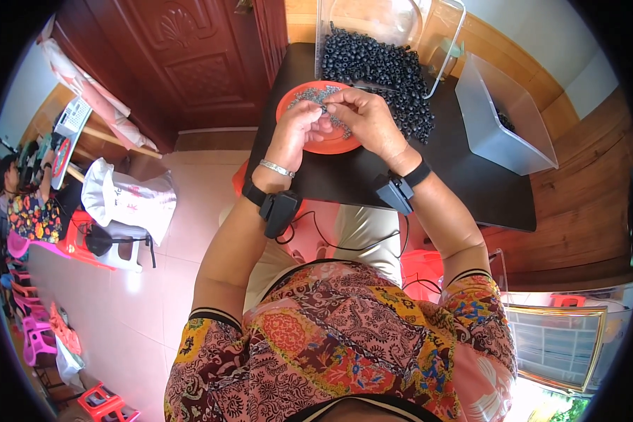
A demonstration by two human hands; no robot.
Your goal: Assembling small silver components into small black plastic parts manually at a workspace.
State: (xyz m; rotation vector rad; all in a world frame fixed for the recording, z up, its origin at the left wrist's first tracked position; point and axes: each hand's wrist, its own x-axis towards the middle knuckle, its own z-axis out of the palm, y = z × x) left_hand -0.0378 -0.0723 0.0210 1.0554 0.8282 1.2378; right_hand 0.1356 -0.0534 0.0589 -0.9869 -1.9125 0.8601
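My left hand and my right hand meet over a round red dish. Many small grey metal-looking pieces lie in it. Thumb and fingers of both hands are pinched close together, nearly touching. Whatever tiny thing they hold is too small to name. Behind and to the right of the dish spreads a heap of small black ring-like parts, partly inside a clear bin tipped on its side.
The dark table also bears a translucent box with a few black parts, at the right. A cable hangs below my wrists. White sacks stand on the floor at left; farther off, a person sits at another table.
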